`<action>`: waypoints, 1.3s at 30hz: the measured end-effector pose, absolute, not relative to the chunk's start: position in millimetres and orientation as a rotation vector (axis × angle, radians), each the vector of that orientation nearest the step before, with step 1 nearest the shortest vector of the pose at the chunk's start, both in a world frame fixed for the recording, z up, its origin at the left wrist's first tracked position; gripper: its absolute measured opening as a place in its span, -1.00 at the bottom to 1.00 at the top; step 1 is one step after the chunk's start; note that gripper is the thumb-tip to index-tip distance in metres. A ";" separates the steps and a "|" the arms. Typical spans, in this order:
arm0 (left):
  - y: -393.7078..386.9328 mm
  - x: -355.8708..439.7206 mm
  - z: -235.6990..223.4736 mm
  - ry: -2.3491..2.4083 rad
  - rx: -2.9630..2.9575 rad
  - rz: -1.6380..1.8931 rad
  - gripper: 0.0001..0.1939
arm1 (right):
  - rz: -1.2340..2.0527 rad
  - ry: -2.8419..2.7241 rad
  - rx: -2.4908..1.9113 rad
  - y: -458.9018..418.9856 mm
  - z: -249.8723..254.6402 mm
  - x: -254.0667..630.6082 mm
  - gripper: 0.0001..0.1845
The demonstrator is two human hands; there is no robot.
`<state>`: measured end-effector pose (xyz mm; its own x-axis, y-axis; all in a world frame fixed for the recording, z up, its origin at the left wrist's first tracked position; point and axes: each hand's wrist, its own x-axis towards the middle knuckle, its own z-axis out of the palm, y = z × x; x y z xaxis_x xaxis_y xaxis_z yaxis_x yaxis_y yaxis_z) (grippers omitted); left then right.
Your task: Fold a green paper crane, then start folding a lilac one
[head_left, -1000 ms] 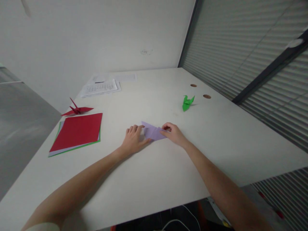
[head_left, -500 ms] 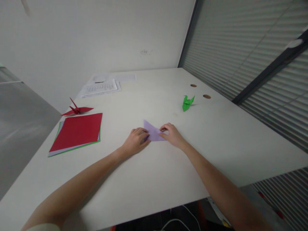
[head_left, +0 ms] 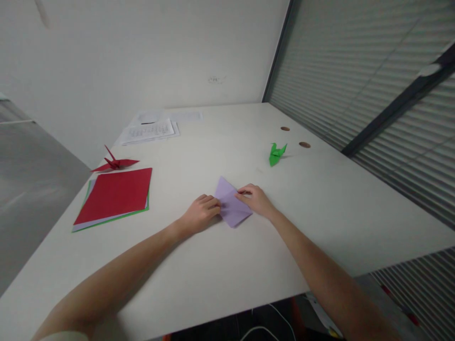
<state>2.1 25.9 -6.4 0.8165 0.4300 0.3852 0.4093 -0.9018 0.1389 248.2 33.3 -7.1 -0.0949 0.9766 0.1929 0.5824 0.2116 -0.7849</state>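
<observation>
A folded piece of purple origami paper [head_left: 232, 209] lies on the white table between my hands, in a kite-like shape with one corner pointing away and one toward me. My left hand [head_left: 202, 212] pinches its left corner, fingers bent. On the right, my right hand [head_left: 256, 201] grips the upper right edge between thumb and fingers. Both hands partly cover the paper's sides. Farther off to the right stands a green paper crane [head_left: 277, 154].
At the left lies a stack of square sheets, a red sheet [head_left: 115, 195] on top. Behind it sits a red paper crane [head_left: 114, 164]. Printed papers [head_left: 151, 131] lie at the back left. Two round holes pierce the table [head_left: 199, 293] near the window blinds [head_left: 355, 71].
The purple paper has gone from a triangle with a flat near edge to a kite-like shape, its lower part now spread toward me. Both hands stay on its sides, shifted only slightly.
</observation>
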 end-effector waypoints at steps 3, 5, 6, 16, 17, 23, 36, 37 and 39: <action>24.1 2.5 -3.3 0.650 2.912 0.686 -0.83 | 0.899 -1.713 -1.335 33.1 -3.5 247.5 -0.78; 22.0 3.0 -0.3 0.665 2.858 0.771 -0.85 | 0.968 -1.669 -1.276 31.6 1.4 245.7 -0.74; 20.7 3.6 1.3 0.710 2.818 0.833 -0.84 | 0.984 -1.649 -1.254 30.2 4.3 244.1 -0.73; 9.9 24.2 5.6 1.121 1.673 1.094 -0.18 | 0.868 -1.617 -1.115 2.1 27.8 210.1 -0.68; 9.6 25.4 5.3 1.086 1.616 1.076 -0.17 | 0.900 -1.608 -1.095 0.6 27.1 206.8 -0.66; 12.4 24.5 10.8 0.981 1.438 1.045 -0.23 | 1.254 -1.431 -1.016 1.6 24.4 202.4 -0.54; 33.7 8.6 27.5 1.017 1.071 0.903 -0.65 | 0.972 -1.305 -1.192 20.4 29.3 234.5 -0.60; 34.8 8.1 26.5 1.048 1.053 0.910 -0.59 | 0.978 -1.323 -1.195 20.9 30.1 236.7 -0.60; 37.1 6.4 25.0 1.069 1.023 0.931 -0.51 | 0.965 -1.326 -1.200 22.2 32.5 242.1 -0.61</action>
